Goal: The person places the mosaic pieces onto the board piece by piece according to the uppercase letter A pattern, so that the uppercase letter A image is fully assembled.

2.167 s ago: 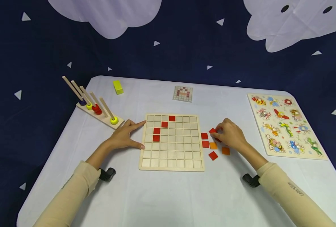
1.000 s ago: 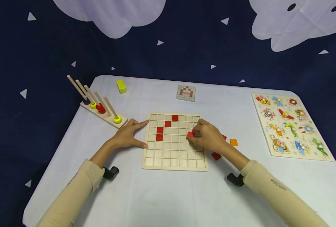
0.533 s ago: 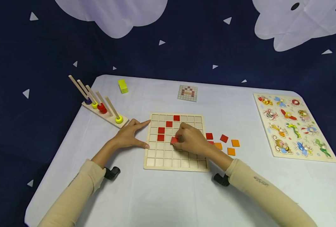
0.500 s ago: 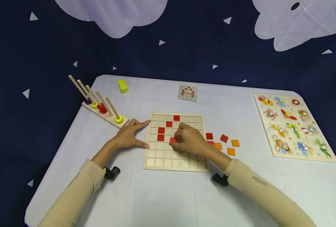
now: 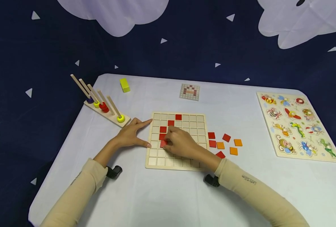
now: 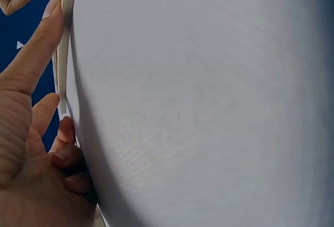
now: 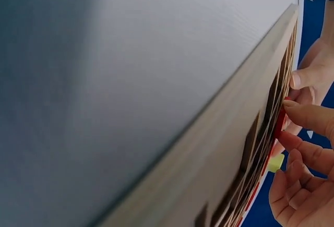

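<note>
A square wooden grid board [image 5: 186, 163] lies on the white table. Red square tiles [image 5: 178, 117] sit in its cells in a slanting line, then down the third column from the left edge side. My right hand [image 5: 180, 143] pinches another red tile [image 5: 163, 143] between thumb and index finger, right at the cell below the lowest red one. In the right wrist view the held tile [image 7: 280, 121] stands tilted close over the grid. My left hand [image 5: 129, 134] spreads thumb and index finger straight along the board's left edge, touching its frame; its other fingers are partly hidden.
Right of the board lie several loose red tiles [image 5: 226, 137] and orange tiles [image 5: 233, 151]. A small pattern card [image 5: 189, 92] lies behind it. A peg stacker with rings [image 5: 108, 115] and a yellow block [image 5: 125, 85] stand left; an insect peg puzzle [image 5: 298, 126] lies right.
My right hand has picked up a red tile from the loose ones and carried it left across the board to the red column. My left hand has stayed at the board's edge.
</note>
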The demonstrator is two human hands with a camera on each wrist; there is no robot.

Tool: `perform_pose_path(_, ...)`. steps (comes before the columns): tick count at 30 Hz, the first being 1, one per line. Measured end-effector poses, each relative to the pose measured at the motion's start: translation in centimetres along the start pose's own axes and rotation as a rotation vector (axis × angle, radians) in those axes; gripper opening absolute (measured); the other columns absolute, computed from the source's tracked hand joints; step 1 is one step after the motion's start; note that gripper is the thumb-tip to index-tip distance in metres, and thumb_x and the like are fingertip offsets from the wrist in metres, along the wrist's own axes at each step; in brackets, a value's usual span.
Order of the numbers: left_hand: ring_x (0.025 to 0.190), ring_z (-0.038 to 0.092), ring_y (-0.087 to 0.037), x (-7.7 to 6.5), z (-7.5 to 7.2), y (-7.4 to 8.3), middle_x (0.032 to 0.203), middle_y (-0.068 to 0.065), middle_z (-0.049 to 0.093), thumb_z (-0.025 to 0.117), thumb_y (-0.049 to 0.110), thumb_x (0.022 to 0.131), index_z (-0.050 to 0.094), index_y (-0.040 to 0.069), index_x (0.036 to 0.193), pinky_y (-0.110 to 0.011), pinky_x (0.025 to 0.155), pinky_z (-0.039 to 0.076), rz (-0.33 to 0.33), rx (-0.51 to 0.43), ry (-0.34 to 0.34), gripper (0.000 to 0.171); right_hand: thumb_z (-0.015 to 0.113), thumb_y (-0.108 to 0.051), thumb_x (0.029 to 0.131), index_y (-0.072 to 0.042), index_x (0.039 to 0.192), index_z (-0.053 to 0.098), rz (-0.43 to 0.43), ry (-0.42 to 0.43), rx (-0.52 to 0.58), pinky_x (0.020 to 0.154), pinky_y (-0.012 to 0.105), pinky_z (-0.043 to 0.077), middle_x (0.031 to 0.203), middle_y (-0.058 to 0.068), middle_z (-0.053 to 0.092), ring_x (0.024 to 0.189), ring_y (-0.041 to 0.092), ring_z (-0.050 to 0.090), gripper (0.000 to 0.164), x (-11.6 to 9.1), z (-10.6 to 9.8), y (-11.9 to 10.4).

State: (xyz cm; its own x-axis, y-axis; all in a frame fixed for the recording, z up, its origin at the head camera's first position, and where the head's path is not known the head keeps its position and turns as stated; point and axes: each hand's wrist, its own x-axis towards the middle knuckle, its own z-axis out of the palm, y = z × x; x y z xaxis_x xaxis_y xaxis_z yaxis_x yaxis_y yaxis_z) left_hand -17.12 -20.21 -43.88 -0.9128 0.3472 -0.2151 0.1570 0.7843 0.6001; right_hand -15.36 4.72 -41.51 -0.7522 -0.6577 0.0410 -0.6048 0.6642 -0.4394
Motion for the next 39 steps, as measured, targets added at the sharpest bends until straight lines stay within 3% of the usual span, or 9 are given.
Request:
perform_pose_path(12, 0.096, 0.042, -0.021, 0.1, -0.1, 0.1, 0.112, -0.008, 0.045, 0.091, 0.046, 0.064, 0.036, 0.027, 0.155, -0.034, 0.08, 0.033, 0.019, 0.0, 0.011, 0.107, 0.081, -0.02, 0.083, -0.011, 0.085, 0.071, 0.021, 0.016, 0.017, 0.065, 0.026, 0.045, 0.082, -0.002, 0.055, 0.073, 0.012, 0.049, 0.014, 0.1, 0.6, -0.4)
perform_pose_path(20, 0.1, 0.043, -0.022, 0.0, 0.1, -0.2, 0.114, -0.009, 0.046, 0.091, 0.047, 0.064, 0.037, 0.028, 0.154, -0.034, 0.081, 0.034, 0.004, 0.004, 0.008, 0.108, 0.079, -0.027, 0.085, -0.009, 0.098, 0.076, 0.041, 0.022, 0.036, 0.068, 0.028, 0.049, 0.091, 0.001, 0.058, 0.079, 0.012, 0.056, 0.022, -0.6, -0.1, 0.0)
perform_pose_path(29, 0.102, 0.044, -0.023, 0.0, 0.0, -0.1, 0.115, -0.008, 0.046, 0.092, 0.047, 0.062, 0.037, 0.029, 0.154, -0.034, 0.082, 0.035, 0.004, 0.004, 0.014, 0.109, 0.076, -0.015, 0.087, -0.004, 0.103, 0.077, 0.1, 0.13, 0.065, 0.07, 0.033, 0.049, 0.091, 0.004, 0.057, 0.079, 0.016, 0.056, 0.018, -4.2, -3.5, 4.9)
perform_pose_path(39, 0.099, 0.044, -0.023, -0.1, 0.0, 0.0, 0.114, -0.009, 0.046, 0.092, 0.046, 0.063, 0.037, 0.027, 0.154, -0.034, 0.079, 0.035, 0.015, -0.003, 0.014, 0.109, 0.078, -0.011, 0.085, 0.001, 0.107, 0.075, 0.244, 0.13, 0.037, 0.069, 0.034, 0.043, 0.094, 0.007, 0.057, 0.076, 0.018, 0.05, 0.025, -8.4, -5.8, 10.3)
